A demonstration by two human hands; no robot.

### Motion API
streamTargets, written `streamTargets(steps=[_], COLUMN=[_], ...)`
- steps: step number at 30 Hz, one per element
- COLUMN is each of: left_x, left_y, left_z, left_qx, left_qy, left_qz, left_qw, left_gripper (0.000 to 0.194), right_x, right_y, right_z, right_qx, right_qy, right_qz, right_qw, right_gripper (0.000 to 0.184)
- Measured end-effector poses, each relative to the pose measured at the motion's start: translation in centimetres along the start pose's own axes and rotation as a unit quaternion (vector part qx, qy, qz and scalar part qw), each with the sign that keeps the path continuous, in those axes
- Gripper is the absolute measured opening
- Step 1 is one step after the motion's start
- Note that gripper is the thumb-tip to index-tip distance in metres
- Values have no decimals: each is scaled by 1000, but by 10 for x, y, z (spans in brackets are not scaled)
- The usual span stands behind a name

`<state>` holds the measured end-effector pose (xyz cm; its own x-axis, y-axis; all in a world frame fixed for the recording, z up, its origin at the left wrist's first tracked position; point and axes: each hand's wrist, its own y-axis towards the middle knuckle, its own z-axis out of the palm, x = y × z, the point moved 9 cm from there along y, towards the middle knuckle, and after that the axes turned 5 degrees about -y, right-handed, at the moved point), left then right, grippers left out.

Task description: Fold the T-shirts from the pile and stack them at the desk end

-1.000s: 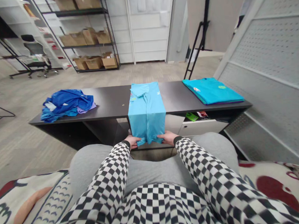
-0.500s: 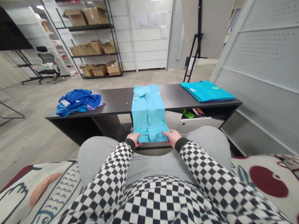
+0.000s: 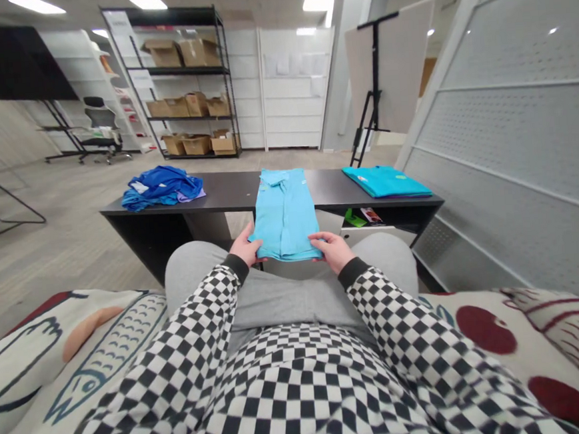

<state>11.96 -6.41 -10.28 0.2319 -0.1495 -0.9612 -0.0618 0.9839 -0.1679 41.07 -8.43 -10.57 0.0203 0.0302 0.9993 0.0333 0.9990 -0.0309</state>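
Note:
A light blue polo shirt (image 3: pixel 284 214), folded into a long narrow strip, lies with its collar end on the dark low table (image 3: pixel 227 190) and its lower end lifted off the table's front edge. My left hand (image 3: pixel 246 247) grips the strip's lower left corner. My right hand (image 3: pixel 331 250) grips its lower right corner. Both hands are raised above my knees, in checkered sleeves.
A heap of dark blue garments (image 3: pixel 161 185) lies on the table's left end, and a folded teal shirt (image 3: pixel 385 181) on its right end. A perforated white partition (image 3: pixel 510 153) stands at the right. Shelves with cardboard boxes (image 3: pixel 188 104) and an easel (image 3: pixel 376 83) stand behind.
Both hands have lifted the shirt's hanging lower end up and toward the table. The camera has tilted upward, so more of the room shows.

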Motion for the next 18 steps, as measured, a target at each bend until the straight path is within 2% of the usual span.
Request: streamTargets(steps=[2,4,6,7,9,10,12,14,16,18], left_x=[-18,-36,-57,-68,-89,-98,-109,-113,-114,-114], left_y=[-1,-1,-2,-4,-11,-14,-15,-11,-6,-2], left_z=[1,0,4,7,12,11,8,3,-2,-5], left_qx=[45,95,177,226,291,292,258,216,185,157], left_qy=[37,77,138,186,315,385,516,595,620,614], left_qz=[5,7,41,81,196,256,353,406,437,456], left_qw=[998,992,974,953,882,837,737,659,625,624], left_gripper=[74,52,52,58,64,64,62,59,55,50], right_x=[13,31,52,63,79,84,91,94,96,97], right_y=[-1,0,-1,-3,-5,-6,-5,-4,-1,2], right_z=[-7,-12,-12,-11,-10,-9,-8,-6,-3,-1], right_qx=[30,86,165,200,237,237,205,164,128,102], right_qy=[-16,-40,-82,-116,-227,-300,-439,-514,-527,-524], right_qz=[2,-18,-61,-90,-160,-199,-270,-321,-356,-375], right_qw=[999,995,981,969,931,902,832,778,761,758], right_gripper=[35,45,57,62,62,60,57,58,56,51])
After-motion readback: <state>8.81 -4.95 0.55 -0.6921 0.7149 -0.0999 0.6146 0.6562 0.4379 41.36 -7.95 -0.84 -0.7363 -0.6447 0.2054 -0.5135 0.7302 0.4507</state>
